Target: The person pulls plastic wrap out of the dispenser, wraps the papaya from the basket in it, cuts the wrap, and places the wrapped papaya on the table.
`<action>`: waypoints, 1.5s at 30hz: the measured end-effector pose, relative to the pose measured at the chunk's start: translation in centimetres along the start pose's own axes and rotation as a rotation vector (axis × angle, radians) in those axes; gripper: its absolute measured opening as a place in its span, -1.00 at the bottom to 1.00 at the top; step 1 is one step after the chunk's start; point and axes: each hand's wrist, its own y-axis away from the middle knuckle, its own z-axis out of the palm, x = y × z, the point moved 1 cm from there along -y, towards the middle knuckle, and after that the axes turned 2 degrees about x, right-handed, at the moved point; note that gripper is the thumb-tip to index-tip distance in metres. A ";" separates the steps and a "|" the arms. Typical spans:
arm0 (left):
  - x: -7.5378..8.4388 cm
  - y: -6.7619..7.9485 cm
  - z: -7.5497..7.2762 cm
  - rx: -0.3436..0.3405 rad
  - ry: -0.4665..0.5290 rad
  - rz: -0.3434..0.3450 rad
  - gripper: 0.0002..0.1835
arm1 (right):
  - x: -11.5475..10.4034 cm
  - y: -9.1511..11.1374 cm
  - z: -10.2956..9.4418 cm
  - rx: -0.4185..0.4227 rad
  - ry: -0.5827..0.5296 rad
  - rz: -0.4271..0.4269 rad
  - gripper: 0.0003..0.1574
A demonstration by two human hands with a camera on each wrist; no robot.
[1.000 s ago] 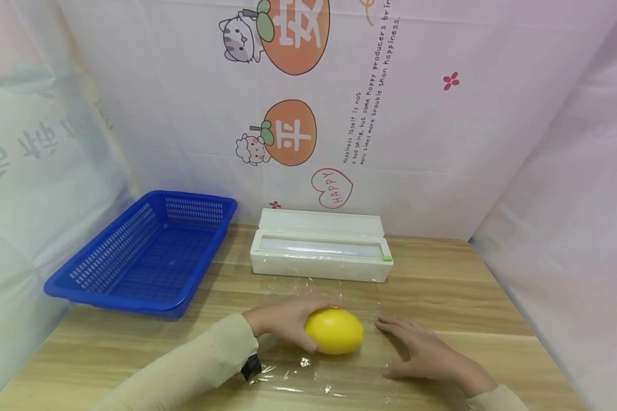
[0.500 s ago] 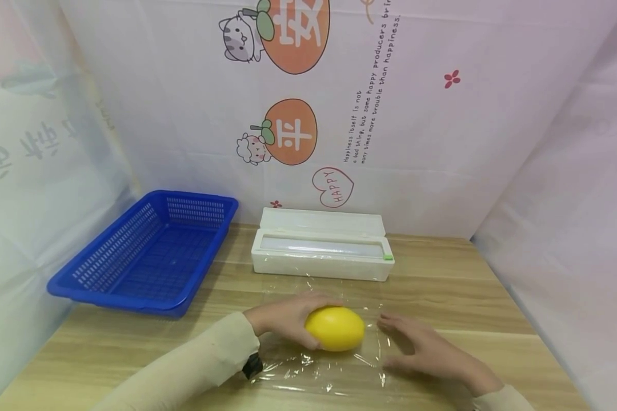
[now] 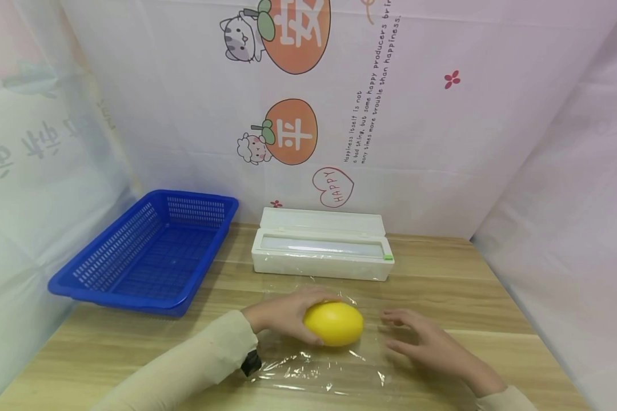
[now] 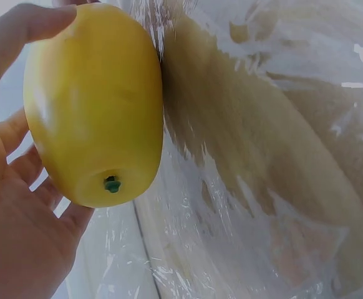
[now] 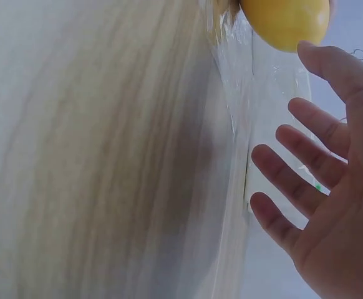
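My left hand grips a smooth yellow oval melon by its left end, thumb on the near side and fingers round the far side. A small green stem shows at one end of the melon in the left wrist view. Beneath it a sheet of clear plastic wrap lies spread over the wooden table, wrinkled and glinting. To the right, my right hand hovers beside the wrap with its fingers loosely spread and nothing in them. The right wrist view shows that palm and the parted fingers.
Behind the wrap stands a white cling film box, lid raised, a roll inside and a green piece at its right end. A blue plastic basket sits at the left. Printed white cloth closes off the back and sides.
The melon has shifted slightly away from me in the left hand. My right hand has drawn back a little from the wrap's right edge, moving slightly right and away.
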 end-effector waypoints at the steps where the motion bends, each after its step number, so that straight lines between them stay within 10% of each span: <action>1: 0.0 0.0 0.0 0.005 0.001 0.006 -0.03 | 0.0 0.0 0.0 -0.003 -0.009 0.003 -0.41; 45: 0.3 1.4 -1.1 0.008 0.034 -0.022 -0.02 | 0.3 0.0 0.5 -0.048 -0.008 -0.045 -0.36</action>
